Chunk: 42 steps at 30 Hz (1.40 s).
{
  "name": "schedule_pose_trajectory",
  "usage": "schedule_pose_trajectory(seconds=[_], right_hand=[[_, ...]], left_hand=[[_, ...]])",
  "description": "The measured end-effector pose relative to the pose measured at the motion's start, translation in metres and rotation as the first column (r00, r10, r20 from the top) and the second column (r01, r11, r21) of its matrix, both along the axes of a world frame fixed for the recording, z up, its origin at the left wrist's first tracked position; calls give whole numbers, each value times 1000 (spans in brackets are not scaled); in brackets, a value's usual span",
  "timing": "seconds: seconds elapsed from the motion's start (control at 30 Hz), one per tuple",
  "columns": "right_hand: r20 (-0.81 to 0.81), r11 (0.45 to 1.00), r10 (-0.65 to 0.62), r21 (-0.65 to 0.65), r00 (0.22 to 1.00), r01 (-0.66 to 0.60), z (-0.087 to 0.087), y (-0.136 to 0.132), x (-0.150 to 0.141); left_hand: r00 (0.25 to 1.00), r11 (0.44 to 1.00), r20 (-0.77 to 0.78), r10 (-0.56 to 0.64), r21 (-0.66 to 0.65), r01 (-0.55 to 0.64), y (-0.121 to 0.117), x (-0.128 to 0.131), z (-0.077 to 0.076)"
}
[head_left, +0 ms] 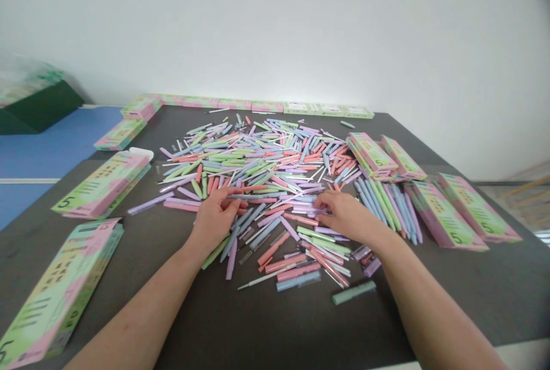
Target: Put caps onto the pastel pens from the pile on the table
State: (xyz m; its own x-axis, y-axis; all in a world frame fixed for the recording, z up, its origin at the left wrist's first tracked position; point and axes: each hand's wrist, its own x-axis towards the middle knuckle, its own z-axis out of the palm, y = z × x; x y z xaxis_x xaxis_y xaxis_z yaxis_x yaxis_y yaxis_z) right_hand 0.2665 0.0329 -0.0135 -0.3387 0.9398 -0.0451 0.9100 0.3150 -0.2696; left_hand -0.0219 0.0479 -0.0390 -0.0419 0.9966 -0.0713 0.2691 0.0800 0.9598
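A wide heap of pastel pens and pen parts (253, 164) in purple, green, blue and coral lies before me, mixed with thin white refills. My left hand (217, 215) is at the near left of the heap, thumb and fingers closed around a pen, with a coral pen (254, 188) at the index fingertip. On the right, my right hand (344, 212) rests with bent fingers among purple pens (303, 209); what they grip is hidden. Closer to me lie loose caps, including a dark green cap (354, 292) and a blue one (298, 281).
Blue, green and purple pens lie in a row (389, 207) right of my right hand. Printed pen boxes (449, 215) stand at the right; more boxes (64, 290) line the left. Further boxes (234, 103) edge the back by the wall. A dark green bin (40, 106) is far left.
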Motion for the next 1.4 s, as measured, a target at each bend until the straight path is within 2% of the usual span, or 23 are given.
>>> schedule_pose_trajectory(seconds=[0.27,0.37,0.43,0.5,0.53,0.6,0.7,0.8,0.9,1.0,1.03,1.1,1.2,1.3,1.4], right_hand=[[45,997,76,-8,996,-75,-1,1,3],[-30,998,52,43,998,-50,5,0,2],[-205,998,16,57,979,-4,10,-4,-2],[-472,999,-11,-32,882,-5,15,-11,-12],[-602,993,-31,-108,798,-43,16,-15,-18],[-769,944,-94,-270,633,-188,18,-24,-34],[-853,898,-146,-327,501,-294,17,-34,-56],[-877,870,-130,-324,463,-370,16,-39,-66],[-881,845,-94,-317,464,-431,14,-38,-62],[-876,847,-92,-318,473,-425,12,-32,-50],[-861,859,-77,-313,502,-405,12,-30,-46],[-783,896,14,-266,622,-355,12,-27,-40],[-559,926,204,-155,804,-343,15,-26,-40],[-384,911,303,-153,872,-384,15,-28,-44],[-298,890,378,-144,877,-432,12,-29,-47]], left_hand=[[1000,998,-2,12,54,-12,1,0,-4],[998,973,-48,47,228,-34,-4,2,0],[996,928,-89,33,373,2,-12,5,7],[997,909,-52,-58,410,75,-22,9,15],[989,906,-19,-149,398,144,-27,12,18],[955,903,68,-290,349,249,-37,18,23],[877,887,192,-441,241,394,-48,26,25],[847,872,212,-488,150,465,-51,30,22],[892,903,153,-426,136,408,-48,30,21],[934,935,127,-333,171,310,-42,27,22],[944,942,131,-304,186,278,-40,25,22],[949,951,154,-274,193,243,-36,23,22],[938,955,210,-274,177,239,-34,21,20],[934,960,241,-265,156,233,-34,21,19],[929,965,270,-253,141,222,-33,22,19]])
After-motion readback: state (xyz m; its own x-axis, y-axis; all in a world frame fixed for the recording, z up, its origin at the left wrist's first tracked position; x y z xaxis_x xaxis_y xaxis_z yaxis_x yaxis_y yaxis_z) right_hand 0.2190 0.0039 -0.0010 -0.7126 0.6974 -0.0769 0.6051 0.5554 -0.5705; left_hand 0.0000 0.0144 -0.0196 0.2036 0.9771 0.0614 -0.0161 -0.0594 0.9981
